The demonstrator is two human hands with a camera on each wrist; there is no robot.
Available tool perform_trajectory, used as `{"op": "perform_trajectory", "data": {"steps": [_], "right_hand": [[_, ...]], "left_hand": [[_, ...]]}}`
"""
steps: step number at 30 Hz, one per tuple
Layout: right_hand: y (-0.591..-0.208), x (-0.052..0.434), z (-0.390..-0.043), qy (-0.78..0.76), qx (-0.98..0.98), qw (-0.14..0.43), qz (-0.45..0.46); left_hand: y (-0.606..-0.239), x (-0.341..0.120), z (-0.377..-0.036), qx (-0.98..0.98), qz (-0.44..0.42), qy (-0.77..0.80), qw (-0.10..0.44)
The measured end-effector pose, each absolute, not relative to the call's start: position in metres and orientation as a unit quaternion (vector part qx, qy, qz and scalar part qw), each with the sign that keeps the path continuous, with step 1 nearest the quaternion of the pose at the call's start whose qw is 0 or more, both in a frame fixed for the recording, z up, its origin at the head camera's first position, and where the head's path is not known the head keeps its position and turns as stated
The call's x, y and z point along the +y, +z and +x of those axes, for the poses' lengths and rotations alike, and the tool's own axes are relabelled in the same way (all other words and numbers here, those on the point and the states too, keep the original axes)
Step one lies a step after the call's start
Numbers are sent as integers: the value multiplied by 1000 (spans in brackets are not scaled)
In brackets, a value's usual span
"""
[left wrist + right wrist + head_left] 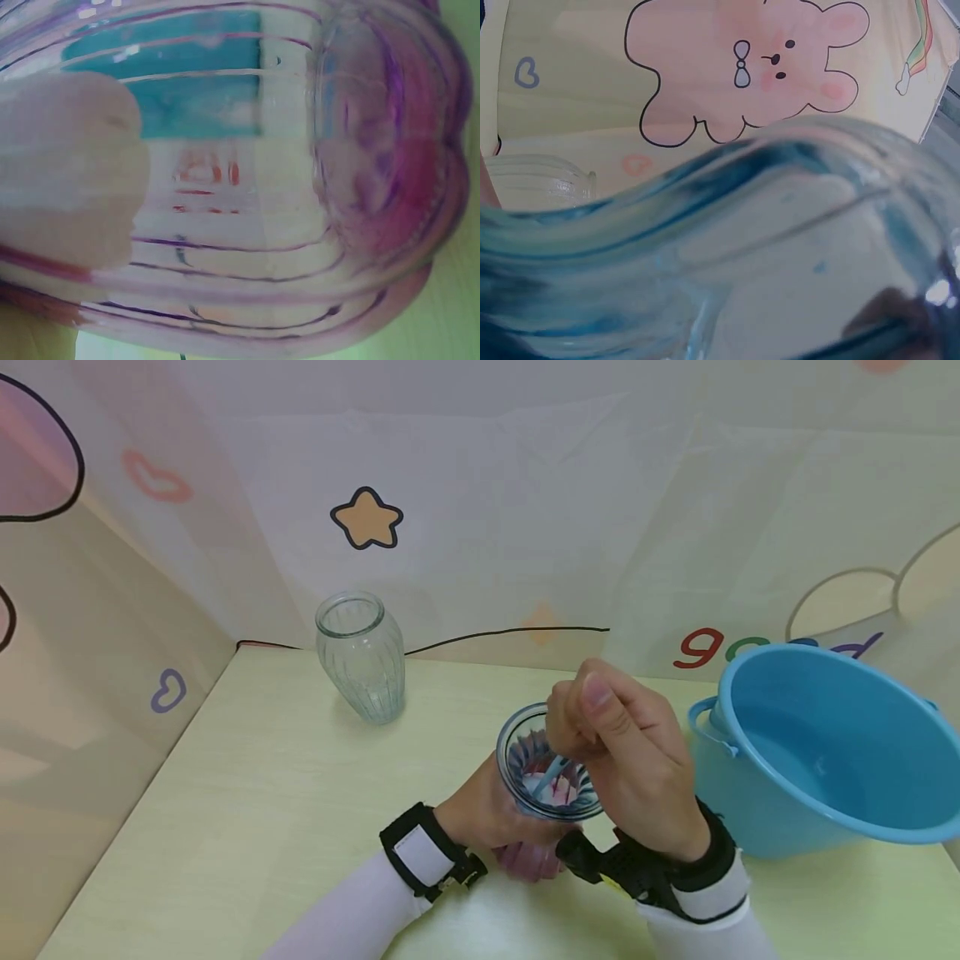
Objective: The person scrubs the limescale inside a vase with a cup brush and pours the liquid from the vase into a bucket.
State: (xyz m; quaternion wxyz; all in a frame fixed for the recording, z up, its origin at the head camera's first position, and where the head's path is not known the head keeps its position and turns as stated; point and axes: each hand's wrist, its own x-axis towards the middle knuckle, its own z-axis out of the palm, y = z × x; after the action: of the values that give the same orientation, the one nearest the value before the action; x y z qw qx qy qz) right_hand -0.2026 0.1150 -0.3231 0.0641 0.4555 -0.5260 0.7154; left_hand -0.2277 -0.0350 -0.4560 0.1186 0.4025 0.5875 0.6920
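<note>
Fingers [592, 710] of my right hand [630, 768] are pinching a thin blue stick [551, 772] down inside the ribbed glass jar [547, 777], left hand [487, 814] wrapping its belly at 6 o'clock on the surface [262, 793]. Glass looks slick and breakable, so I'm gripping low around the body.

Open table [247, 793] lies left; the blue basin [825, 752] crowds the right, clear vase [362, 656] behind.
</note>
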Motion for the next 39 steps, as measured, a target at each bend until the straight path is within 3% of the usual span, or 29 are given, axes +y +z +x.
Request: {"op": "perform_trajectory", "data": {"steps": [5,18,25,33,39], "right_hand": [[-321,113,-200,715,-530,97,446],[-320,115,-192,666,-595,143,426],[-316,119,-190,647,-627,127,415],[-316,124,-193,664,-609,90,424],[-324,133,-199,724,-502,112,460]], "left_hand": [[-457,-35,-228,605,408,677,94],[-455,-33,-227,554,398,715,153],[-455,-34,-227,618,387,678,97],[-456,-35,-227,620,387,675,100],[-456,-34,-226,650,366,662,80]]}}
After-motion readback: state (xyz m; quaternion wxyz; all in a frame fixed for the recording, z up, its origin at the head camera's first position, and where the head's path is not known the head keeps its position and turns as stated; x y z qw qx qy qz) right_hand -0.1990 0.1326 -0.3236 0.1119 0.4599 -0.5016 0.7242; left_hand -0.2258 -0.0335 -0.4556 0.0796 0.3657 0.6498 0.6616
